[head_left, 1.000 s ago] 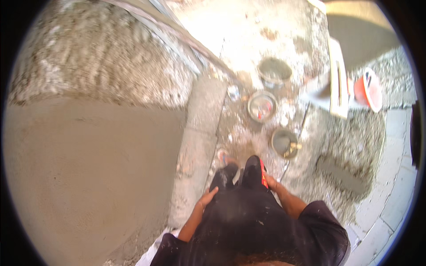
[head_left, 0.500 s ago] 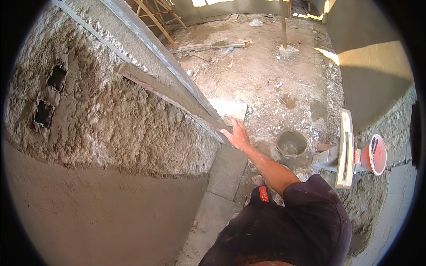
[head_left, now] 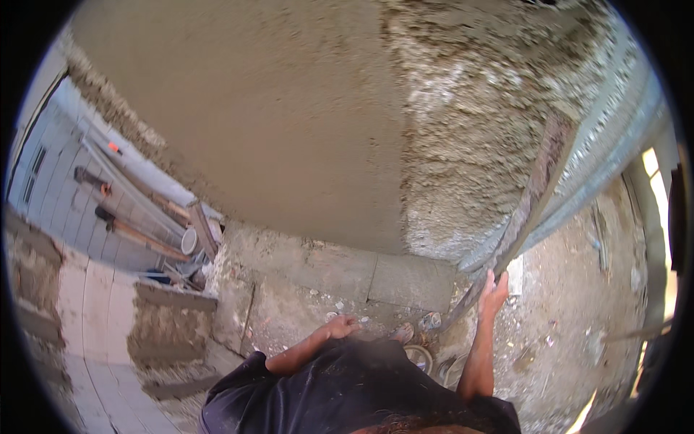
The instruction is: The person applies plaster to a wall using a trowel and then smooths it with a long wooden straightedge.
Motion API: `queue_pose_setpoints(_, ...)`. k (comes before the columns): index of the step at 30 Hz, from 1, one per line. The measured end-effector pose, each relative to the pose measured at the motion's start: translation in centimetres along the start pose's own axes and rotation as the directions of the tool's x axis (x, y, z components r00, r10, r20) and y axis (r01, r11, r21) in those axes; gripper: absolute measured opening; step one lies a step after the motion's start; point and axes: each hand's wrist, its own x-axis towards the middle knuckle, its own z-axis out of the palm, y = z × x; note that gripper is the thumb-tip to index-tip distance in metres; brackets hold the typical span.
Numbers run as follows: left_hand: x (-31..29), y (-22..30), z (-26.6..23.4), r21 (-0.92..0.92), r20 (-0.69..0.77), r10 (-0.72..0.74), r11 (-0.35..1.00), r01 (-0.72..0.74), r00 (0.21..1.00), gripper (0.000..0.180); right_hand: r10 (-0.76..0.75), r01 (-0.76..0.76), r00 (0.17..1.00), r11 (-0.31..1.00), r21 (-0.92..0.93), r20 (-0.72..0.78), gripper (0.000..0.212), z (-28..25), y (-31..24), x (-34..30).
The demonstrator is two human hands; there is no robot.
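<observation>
A long, narrow, mortar-stained board point(head_left: 533, 181) stands slanted at the right end of the wall, its upper part against the rough plaster. My right hand point(head_left: 493, 295) grips the board's right edge toward its lower end, thumb and fingers about the edge. In front of my body hangs my left hand point(head_left: 338, 328), fingers loosely stretched, with nothing seen in it. The wall before me has a smooth grey plaster area point(head_left: 275, 123) on the left and a coarse, wet-looking mortar area point(head_left: 470, 137) on the right.
Grey slabs point(head_left: 412, 281) line the foot of the wall. Buckets point(head_left: 419, 358) stand by my feet on a rubble-strewn floor. At left are a white bucket point(head_left: 189, 241), long-handled tools point(head_left: 144, 235) and a block wall point(head_left: 87, 289). A pale bluish strip point(head_left: 578, 195) edges the wall's right end.
My view has swung left to face the wall, and my left hand has come into sight. The hand touching the board now grips it, and more of the board's lower end shows.
</observation>
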Motion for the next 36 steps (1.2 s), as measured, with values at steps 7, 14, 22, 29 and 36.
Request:
queue_pose_setpoints(7, -1.2, 10.8, 2.4, 0.084, -0.239, 0.544, 0.837, -0.541, 0.804, 0.107, -0.464, 0.404, 0.812, 0.885, 0.232, 0.355, 0.043, 4.4, -20.4, -5.3)
queue_pose_setpoints(14, -4.8, 14.5, -4.6, -0.107, -0.797, 0.284, 0.803, -0.587, 0.534, 0.081, -0.613, 0.434, 0.629, 0.787, 0.439, 0.478, 0.051, 12.7, -34.3, -8.9)
queue_pose_setpoints(22, -9.1, 6.7, -16.9, -0.113, -0.945, 0.119, 0.755, -0.646, 0.304, 0.077, -0.665, 0.477, 0.600, 0.743, 0.469, 0.444, 0.060, 19.6, -36.8, -16.0)
queue_pose_setpoints(29, -9.6, 7.0, -32.4, -0.035, -0.992, 0.058, 0.720, -0.693, 0.110, 0.097, -0.562, 0.641, 0.662, 0.767, 0.014, 0.496, 0.080, 21.1, -23.8, -17.8)
queue_pose_setpoints(36, -8.7, 10.2, -47.4, 0.035, -0.996, -0.039, 0.693, -0.720, -0.085, 0.102, -0.746, 0.788, 0.615, 0.594, -0.161, 0.255, 0.091, 26.1, -25.5, -10.8)
